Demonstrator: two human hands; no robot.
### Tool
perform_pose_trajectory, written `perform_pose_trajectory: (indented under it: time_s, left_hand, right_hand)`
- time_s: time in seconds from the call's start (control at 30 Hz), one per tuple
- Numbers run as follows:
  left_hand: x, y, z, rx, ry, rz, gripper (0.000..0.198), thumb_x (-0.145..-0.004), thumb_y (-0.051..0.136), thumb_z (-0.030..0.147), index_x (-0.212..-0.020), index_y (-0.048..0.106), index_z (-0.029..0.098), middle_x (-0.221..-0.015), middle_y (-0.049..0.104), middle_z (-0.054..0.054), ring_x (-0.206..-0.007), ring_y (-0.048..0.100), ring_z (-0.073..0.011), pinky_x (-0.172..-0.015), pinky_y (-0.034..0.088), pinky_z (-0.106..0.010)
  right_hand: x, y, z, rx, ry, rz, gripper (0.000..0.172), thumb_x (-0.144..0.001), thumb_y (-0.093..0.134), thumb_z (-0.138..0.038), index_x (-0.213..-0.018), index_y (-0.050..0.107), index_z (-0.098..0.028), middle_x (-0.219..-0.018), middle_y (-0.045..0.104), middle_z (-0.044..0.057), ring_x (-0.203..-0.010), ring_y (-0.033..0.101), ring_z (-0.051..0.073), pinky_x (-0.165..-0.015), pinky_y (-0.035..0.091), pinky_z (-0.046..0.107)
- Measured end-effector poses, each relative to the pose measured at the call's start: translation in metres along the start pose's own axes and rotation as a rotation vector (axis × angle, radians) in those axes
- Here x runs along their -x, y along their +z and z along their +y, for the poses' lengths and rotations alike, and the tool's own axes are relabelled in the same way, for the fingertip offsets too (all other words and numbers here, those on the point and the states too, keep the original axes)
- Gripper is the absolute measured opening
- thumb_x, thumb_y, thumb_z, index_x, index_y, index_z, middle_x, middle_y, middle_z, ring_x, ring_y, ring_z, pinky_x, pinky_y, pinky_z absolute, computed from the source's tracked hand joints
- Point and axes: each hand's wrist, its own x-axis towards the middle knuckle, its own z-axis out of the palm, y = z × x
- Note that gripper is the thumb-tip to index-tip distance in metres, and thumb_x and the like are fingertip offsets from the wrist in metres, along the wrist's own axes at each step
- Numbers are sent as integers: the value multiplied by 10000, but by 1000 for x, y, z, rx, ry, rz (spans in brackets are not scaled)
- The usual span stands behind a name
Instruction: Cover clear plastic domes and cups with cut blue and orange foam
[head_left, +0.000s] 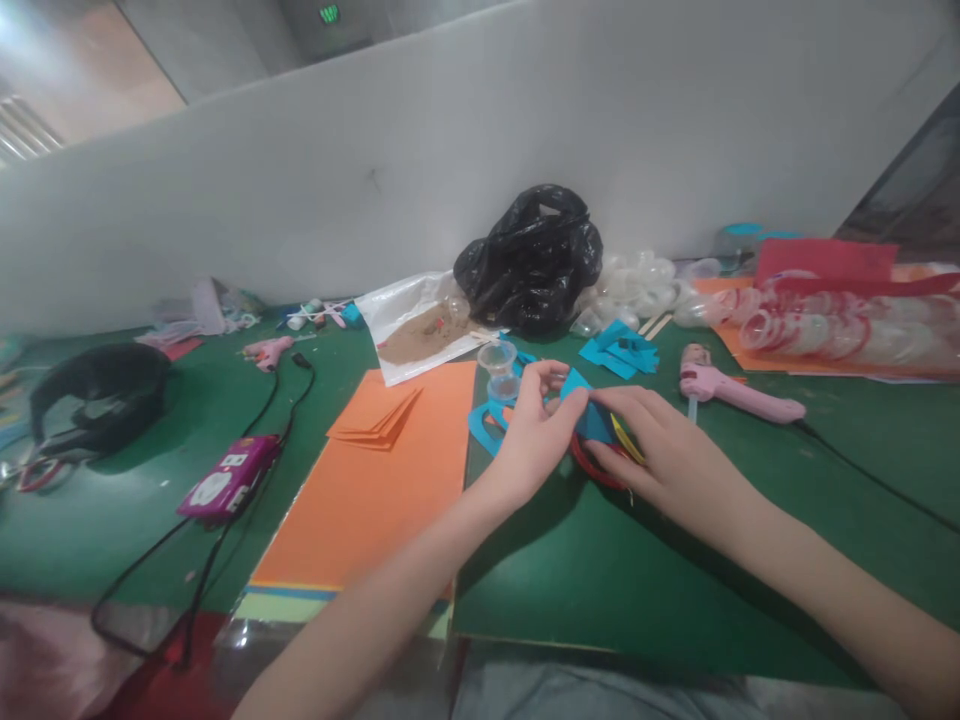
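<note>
My left hand (532,440) and my right hand (660,450) meet over the green work mat (600,570), their fingertips pinching a piece of blue paper (589,418) between them. Under my right fingers lie a thin yellow strip (626,440) and a red ring (592,470), partly hidden by my hands. A blue paper cut-out (486,426) lies beside my left hand. Just beyond that hand stand two small clear plastic cups (499,365). A pink glue gun (731,392) rests to the right of my right hand.
Orange card (360,510) with folded orange paper (379,418) lies left of my hands. Blue scraps, a black plastic bag (529,262), and clear rings on orange sheets (840,325) crowd the back. A magenta device (229,478) and black cables lie left, against a white partition (450,140).
</note>
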Motion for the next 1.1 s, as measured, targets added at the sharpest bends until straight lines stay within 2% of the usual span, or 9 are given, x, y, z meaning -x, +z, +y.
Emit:
perform_pose_trajectory:
  time_s: [0.17, 0.3, 0.43, 0.6, 0.8, 0.97, 1.1]
  left_hand:
    - [1, 0, 1, 96, -69, -51, 192, -934, 602, 145, -1059, 477, 218, -944, 544, 4, -816, 540, -104, -761, 459, -250]
    - [-2, 1, -2, 75, -17, -34, 212, -912, 606, 94, -1030, 481, 219, -950, 539, 8, -823, 522, -107, -767, 453, -252]
    - [-2, 0, -5, 13, 43, -42, 215, -901, 617, 82, -1006, 488, 219, -926, 532, 16, -775, 494, -108, -734, 434, -261]
    - [1, 1, -6, -33, 131, -97, 180, -904, 604, 98, -993, 502, 217, -917, 520, 11, -834, 508, -132, -779, 434, -282]
    - [4, 0, -5, -70, 180, -107, 173, -912, 621, 138, -1024, 516, 218, -968, 535, -1, -896, 516, -151, -812, 442, -300]
    - [3, 0, -3, -142, 178, -84, 207, -902, 663, 163, -1050, 528, 217, -981, 543, -11, -915, 520, -167, -828, 451, -315]
    - [2, 0, -3, -86, 203, -101, 218, -906, 661, 152, -1064, 524, 213, -1002, 556, -15, -924, 535, -161, -847, 467, -308]
  right_hand:
    - [1, 3, 6, 73, -10, 47, 367, -1030, 503, -329, -1383, 493, -231, -1244, 654, 144, -1163, 599, 315, -979, 520, 505]
    - [4, 7, 8, 108, 8, 45, 453, -1028, 501, -385, -1461, 457, -260, -1332, 602, 154, -1235, 543, 345, -1014, 495, 565]
    - [5, 8, 8, 110, 6, 35, 460, -1032, 494, -410, -1466, 450, -261, -1368, 576, 159, -1266, 521, 351, -1029, 487, 578]
    - [5, 9, 9, 60, 40, 1, 489, -1031, 489, -408, -1498, 416, -286, -1351, 606, 143, -1266, 551, 345, -1028, 492, 571]
    - [2, 6, 7, -3, 73, -33, 468, -1025, 507, -395, -1461, 469, -229, -1356, 648, 150, -1263, 591, 325, -1024, 510, 524]
    - [0, 6, 7, -19, 160, -65, 472, -1034, 432, -405, -1443, 524, -188, -1295, 712, 159, -1126, 691, 339, -914, 562, 515]
    - [-1, 5, 6, -3, 172, -84, 475, -1046, 362, -387, -1434, 553, -189, -1259, 742, 156, -1021, 735, 335, -852, 580, 504]
